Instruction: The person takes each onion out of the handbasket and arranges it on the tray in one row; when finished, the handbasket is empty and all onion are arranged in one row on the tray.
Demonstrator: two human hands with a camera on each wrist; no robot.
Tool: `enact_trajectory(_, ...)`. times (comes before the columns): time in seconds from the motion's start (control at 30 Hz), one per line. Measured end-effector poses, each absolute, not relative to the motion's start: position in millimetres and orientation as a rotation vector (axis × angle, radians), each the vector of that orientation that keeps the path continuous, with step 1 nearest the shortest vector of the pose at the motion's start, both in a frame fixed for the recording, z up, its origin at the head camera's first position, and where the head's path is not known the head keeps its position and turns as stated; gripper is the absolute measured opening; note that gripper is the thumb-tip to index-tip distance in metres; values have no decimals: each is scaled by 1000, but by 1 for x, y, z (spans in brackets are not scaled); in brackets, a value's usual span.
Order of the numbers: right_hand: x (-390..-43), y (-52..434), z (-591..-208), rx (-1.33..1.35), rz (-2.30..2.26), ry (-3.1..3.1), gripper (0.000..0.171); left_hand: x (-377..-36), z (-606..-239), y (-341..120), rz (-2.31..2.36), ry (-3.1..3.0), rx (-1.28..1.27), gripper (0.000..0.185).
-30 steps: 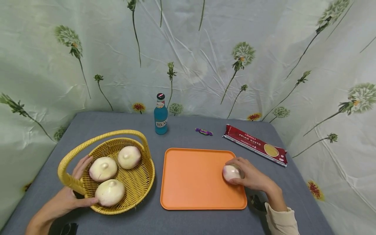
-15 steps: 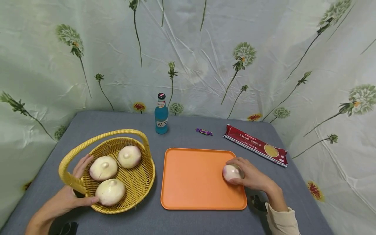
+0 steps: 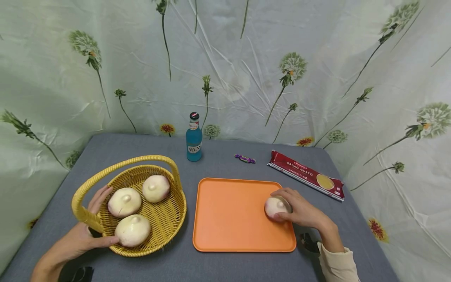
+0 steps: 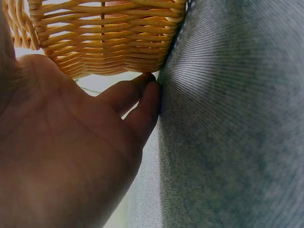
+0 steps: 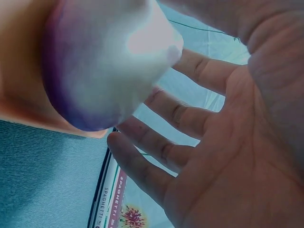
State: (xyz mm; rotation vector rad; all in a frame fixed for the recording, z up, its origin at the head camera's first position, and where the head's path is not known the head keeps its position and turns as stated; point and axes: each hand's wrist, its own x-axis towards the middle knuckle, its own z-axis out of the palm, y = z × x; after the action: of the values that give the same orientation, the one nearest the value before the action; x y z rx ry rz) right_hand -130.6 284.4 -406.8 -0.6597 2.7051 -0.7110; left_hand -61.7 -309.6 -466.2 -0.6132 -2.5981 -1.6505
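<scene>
In the head view, my left hand (image 3: pixel 78 237) grips the left side of a yellow wicker basket (image 3: pixel 168 225), with the thumb over its near rim and the other fingers by the handle. Three white turnips lie inside: one turnip (image 3: pixel 132 230) near the thumb, another turnip (image 3: pixel 124 202) behind it, a third turnip (image 3: pixel 156 188) at the back right. My right hand (image 3: pixel 299 207) holds a turnip (image 3: pixel 275 206) between thumb and fingers at the right side of an orange tray (image 3: pixel 229 215). The right wrist view shows this turnip's purple side (image 5: pixel 71 85).
A blue bottle (image 3: pixel 193 141) stands upright behind the basket and tray. Beyond the tray lie a purple-wrapped candy (image 3: pixel 245 158) and a red spaghetti packet (image 3: pixel 306 174). A grey cloth (image 3: pixel 225 270) covers the table, and a flower-patterned curtain (image 3: pixel 225 58) hangs at the back.
The turnip in my right hand has shifted slightly left and tilted, its tip showing more plainly. My left hand and the basket stay nearly in place.
</scene>
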Motion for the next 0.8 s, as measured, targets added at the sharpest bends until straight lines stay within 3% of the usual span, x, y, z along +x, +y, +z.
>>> enact_trajectory(0.5, -130, 273, -400, -671, -771, 2756, 57, -63, -467, -309, -1660, -2597, -615, 126)
enact_trajectory(0.8, -130, 255, -395, -770, -819, 2741, 45, -62, -465, -308, -1632, -2614, -600, 126)
